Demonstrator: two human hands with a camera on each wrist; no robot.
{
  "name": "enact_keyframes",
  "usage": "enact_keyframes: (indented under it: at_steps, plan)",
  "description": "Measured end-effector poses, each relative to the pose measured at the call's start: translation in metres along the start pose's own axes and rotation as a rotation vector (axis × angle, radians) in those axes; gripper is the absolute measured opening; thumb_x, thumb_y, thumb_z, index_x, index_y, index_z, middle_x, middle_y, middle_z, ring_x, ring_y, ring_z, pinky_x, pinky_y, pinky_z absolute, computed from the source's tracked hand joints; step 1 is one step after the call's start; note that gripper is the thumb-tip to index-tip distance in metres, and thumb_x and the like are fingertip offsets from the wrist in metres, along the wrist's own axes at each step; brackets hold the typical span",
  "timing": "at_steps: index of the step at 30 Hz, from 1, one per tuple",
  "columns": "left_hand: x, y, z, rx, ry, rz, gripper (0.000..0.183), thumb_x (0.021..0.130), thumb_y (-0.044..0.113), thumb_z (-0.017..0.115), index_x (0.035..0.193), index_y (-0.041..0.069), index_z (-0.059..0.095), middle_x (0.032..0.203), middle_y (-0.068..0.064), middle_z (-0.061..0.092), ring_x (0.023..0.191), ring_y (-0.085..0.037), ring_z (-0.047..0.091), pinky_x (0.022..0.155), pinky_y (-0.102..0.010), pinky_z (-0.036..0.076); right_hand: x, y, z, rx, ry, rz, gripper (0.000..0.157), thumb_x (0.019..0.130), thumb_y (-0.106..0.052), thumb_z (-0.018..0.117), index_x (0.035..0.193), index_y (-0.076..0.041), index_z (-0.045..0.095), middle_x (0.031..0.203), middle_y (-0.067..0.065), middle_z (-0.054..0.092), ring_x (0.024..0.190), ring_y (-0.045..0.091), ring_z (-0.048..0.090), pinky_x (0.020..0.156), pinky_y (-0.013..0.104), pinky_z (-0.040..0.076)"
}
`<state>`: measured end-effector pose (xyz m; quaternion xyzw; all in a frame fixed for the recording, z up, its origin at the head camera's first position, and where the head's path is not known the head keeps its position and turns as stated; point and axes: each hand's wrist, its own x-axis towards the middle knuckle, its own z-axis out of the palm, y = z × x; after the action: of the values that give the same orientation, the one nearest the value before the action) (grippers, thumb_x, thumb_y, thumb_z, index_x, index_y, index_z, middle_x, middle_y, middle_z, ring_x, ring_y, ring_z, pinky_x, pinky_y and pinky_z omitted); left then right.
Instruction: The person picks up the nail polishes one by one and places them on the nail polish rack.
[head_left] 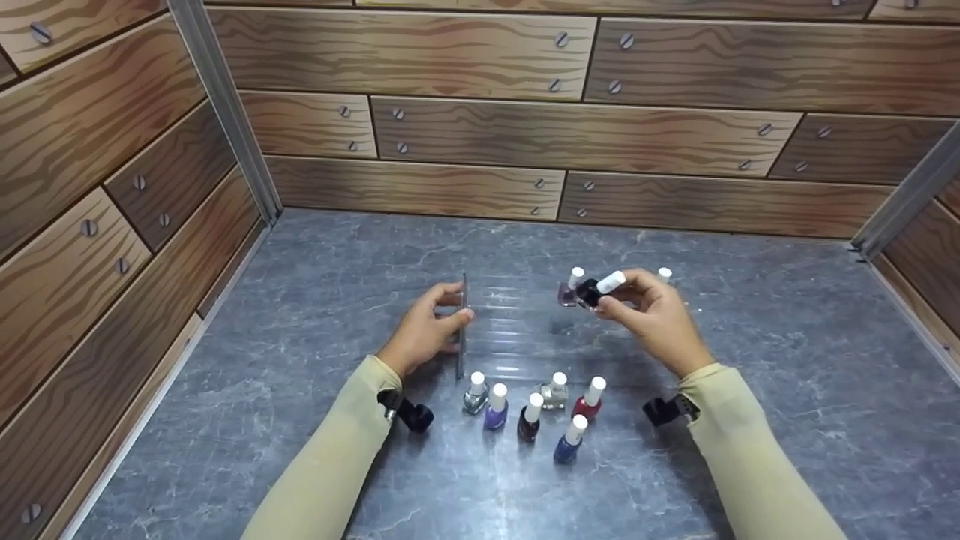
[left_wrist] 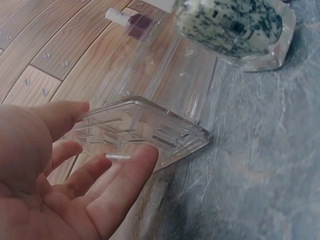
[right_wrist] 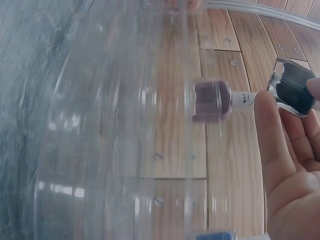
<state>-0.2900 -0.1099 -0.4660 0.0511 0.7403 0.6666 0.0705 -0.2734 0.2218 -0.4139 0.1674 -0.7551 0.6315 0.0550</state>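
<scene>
My right hand [head_left: 652, 315] pinches a nail polish bottle [head_left: 589, 293] with very dark polish and a white cap, tilted above the right part of a clear stepped rack [head_left: 510, 322]. Beside it, a plum nail polish bottle [right_wrist: 212, 101] stands upright on the rack. Another white-capped bottle [head_left: 664, 274] shows behind my right hand; its lower part is hidden there. At the rack's left end, my left hand [head_left: 427, 330] holds the side panel [left_wrist: 145, 125], with thumb and fingertips at its edge.
In front of the rack stand several white-capped polish bottles: speckled [head_left: 475, 394], purple [head_left: 496, 409], dark [head_left: 529, 420], clear glittery [head_left: 554, 392], red [head_left: 588, 400] and blue [head_left: 569, 442]. Wood-patterned walls [head_left: 450, 127] enclose the grey marbled table [head_left: 337, 247] at back and sides.
</scene>
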Motion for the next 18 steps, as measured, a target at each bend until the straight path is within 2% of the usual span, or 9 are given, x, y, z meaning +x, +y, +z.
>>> enact_keyframes:
  at_steps: [7,12,15,18]
  plan:
    - [0.001,0.0,-0.001,-0.015,-0.008,-0.002,0.057,0.099,0.013,0.071,0.152,0.013,0.05,0.144,-0.017,0.052,0.114,-0.033,0.065,0.078,-0.042,0.066,0.006,-0.018,0.013,-0.048,-0.029,-0.039,0.024,0.092,0.006,0.072,0.113,0.01,0.061,0.11,0.015,0.07,0.097,0.017,0.072,0.087,0.033,0.064]
    - [0.002,-0.002,-0.002,-0.016,-0.007,0.0,0.056,0.099,0.015,0.071,0.151,0.013,0.05,0.145,-0.018,0.052,0.114,-0.033,0.065,0.078,-0.042,0.066,0.019,-0.032,0.032,-0.072,-0.069,-0.042,0.024,0.093,0.006,0.071,0.114,0.009,0.06,0.114,0.021,0.069,0.098,0.027,0.072,0.086,0.034,0.064]
    - [0.002,-0.003,-0.002,-0.007,-0.011,0.002,0.056,0.1,0.016,0.071,0.151,0.012,0.05,0.145,-0.018,0.052,0.114,-0.032,0.065,0.077,-0.042,0.066,0.027,-0.037,0.045,-0.152,-0.102,-0.003,0.023,0.094,0.003,0.07,0.115,0.007,0.061,0.114,0.022,0.07,0.098,0.032,0.072,0.084,0.031,0.064]
    - [0.001,-0.003,-0.001,-0.001,-0.019,0.004,0.057,0.1,0.016,0.071,0.152,0.011,0.049,0.145,-0.019,0.052,0.115,-0.031,0.065,0.077,-0.042,0.066,0.032,-0.042,0.058,-0.257,-0.118,0.038,0.022,0.094,0.0,0.071,0.115,0.003,0.063,0.113,0.02,0.071,0.1,0.031,0.072,0.084,0.029,0.064]
